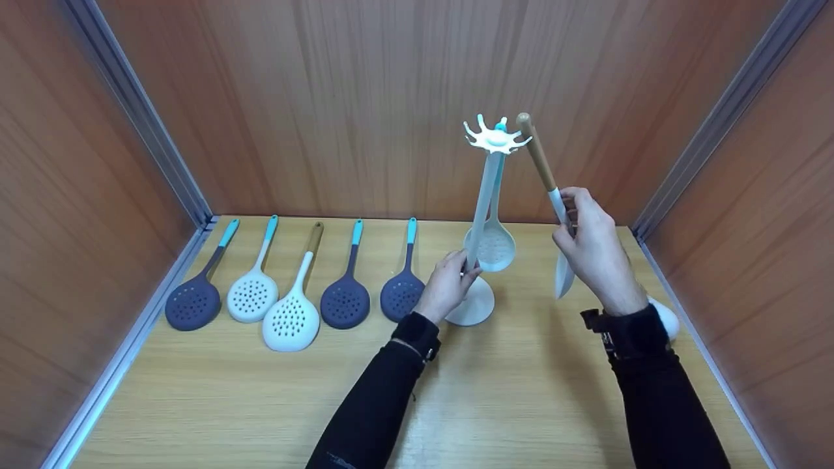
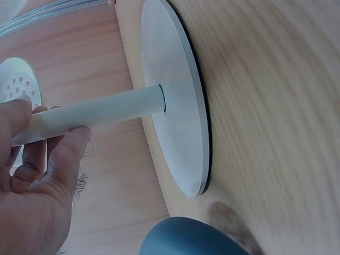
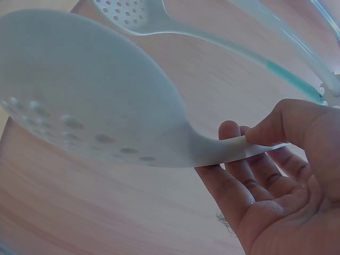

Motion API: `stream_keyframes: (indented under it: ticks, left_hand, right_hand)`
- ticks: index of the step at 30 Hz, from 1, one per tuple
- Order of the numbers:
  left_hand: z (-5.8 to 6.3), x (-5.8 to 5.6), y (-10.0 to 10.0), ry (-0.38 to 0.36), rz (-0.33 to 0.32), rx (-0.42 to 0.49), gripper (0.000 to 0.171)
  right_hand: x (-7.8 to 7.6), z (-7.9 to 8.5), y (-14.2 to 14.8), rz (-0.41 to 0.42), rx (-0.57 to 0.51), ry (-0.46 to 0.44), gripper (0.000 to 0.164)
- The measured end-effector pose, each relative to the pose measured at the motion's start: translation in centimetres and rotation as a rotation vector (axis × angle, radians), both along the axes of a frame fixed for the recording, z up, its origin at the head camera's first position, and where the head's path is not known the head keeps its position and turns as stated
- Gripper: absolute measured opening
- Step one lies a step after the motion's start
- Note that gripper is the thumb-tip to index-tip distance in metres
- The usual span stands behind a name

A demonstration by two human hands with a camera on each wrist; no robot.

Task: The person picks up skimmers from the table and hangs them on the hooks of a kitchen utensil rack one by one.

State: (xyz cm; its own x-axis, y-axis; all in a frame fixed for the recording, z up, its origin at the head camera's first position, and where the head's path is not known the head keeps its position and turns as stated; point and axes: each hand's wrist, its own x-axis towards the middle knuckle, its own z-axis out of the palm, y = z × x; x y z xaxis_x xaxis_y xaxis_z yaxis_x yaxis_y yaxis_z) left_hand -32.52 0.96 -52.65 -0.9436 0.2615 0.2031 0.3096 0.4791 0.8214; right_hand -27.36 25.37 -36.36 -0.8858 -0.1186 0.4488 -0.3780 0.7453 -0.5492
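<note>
In the head view my left hand (image 1: 448, 286) grips the white pole (image 1: 485, 202) of a utensil stand low down, above its round base (image 1: 472, 306). The left wrist view shows thumb and fingers round the pole (image 2: 106, 112). Several curved hooks (image 1: 497, 139) crown the stand, and a white skimmer with a turquoise handle (image 1: 493, 246) hangs from it. My right hand (image 1: 596, 244) holds another white skimmer (image 1: 563, 277) by its neck, head down, its wooden handle (image 1: 539, 156) pointing up beside the hooks. That skimmer's perforated head (image 3: 95, 90) fills the right wrist view's left side.
A row of skimmers lies to the left: dark ones (image 1: 193, 303) with turquoise handles, a white turquoise-handled one (image 1: 252, 296) and a white wooden-handled one (image 1: 291, 322). A white rounded object (image 1: 666, 319) shows partly behind the right wrist. Wooden walls (image 1: 365, 111) enclose the table (image 1: 260, 404).
</note>
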Motion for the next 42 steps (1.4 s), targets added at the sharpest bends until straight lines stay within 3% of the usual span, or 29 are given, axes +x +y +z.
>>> stream_keyframes:
  ticks: [17,42]
  left_hand:
    - [0.1,-0.1,0.1,-0.037,0.011,-0.012,0.009]
    - [0.2,0.0,0.1,-0.044,0.012,-0.019,0.011]
  right_hand:
    - [0.0,-0.2,-0.1,-0.011,0.031,-0.007,0.049]
    - [-0.6,-1.3,-0.7,0.052,0.034,-0.054,0.048]
